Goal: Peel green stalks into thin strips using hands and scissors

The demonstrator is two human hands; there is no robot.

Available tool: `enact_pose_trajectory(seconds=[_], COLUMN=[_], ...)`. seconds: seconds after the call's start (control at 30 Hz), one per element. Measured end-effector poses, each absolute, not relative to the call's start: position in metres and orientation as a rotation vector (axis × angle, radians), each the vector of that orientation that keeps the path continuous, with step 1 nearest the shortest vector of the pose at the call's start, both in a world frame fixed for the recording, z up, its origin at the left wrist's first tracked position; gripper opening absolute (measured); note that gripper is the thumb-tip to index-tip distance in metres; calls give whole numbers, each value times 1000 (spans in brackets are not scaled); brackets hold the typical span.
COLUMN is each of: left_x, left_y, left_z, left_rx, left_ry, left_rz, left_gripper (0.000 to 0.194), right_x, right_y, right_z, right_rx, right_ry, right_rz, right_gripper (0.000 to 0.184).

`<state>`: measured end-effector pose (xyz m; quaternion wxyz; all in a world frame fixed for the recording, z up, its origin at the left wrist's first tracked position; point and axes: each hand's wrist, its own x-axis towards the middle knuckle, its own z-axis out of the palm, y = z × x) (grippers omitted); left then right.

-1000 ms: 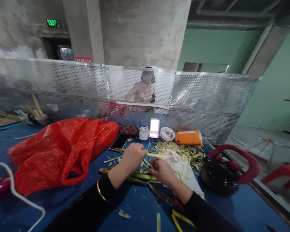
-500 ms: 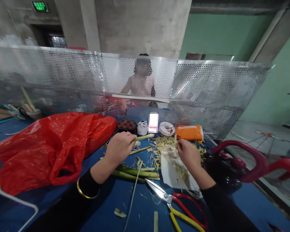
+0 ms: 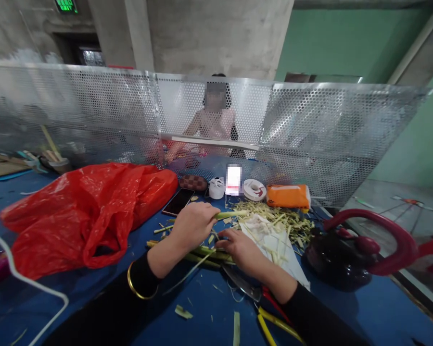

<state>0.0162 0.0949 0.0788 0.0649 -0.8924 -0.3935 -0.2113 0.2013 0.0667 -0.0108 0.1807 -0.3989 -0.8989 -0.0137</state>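
Note:
My left hand (image 3: 197,226) is closed round a green plant stalk (image 3: 233,214), whose cut end sticks out to the right. Close beside it is my right hand (image 3: 243,250), fingers bent and apart, with nothing visible between them. Thin strands show in the narrow gap between the hands. Below them several green stalks (image 3: 202,259) lie on the blue table, partly covered by my hands. A long pale strip (image 3: 187,276) trails down to the left. Under my right wrist lie scissors (image 3: 270,324) with one yellow and one red handle, the red one mostly hidden.
A red plastic bag (image 3: 68,216) is on the left, a phone (image 3: 178,202) beside it. Shredded plant peelings (image 3: 296,223) and white paper (image 3: 292,266) lie right, near a dark kettle (image 3: 337,264). Behind are a tape roll (image 3: 247,190), an orange packet (image 3: 287,196) and a perforated screen (image 3: 310,129) with a person beyond.
My right hand has moved left and down from above the paper to beside my left hand, and its pinch has opened. My left hand with the stalk has shifted slightly right.

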Motion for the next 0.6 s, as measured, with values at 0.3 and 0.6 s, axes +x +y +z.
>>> enact_pose_trajectory(seconds=[0.3,0.6], left_x=[18,33], left_y=[93,83], left_z=[76,77], left_rx=[-2795,-3315], left_ry=[-1265,-2092], left_rz=[-783,-1652], left_gripper=[22,20], right_x=[236,279], right_y=[74,68], right_z=[11,49], right_rx=[-1474,-1580], right_ry=[-2160,-1790], right_rz=[-73,204], right_gripper=[21,20])
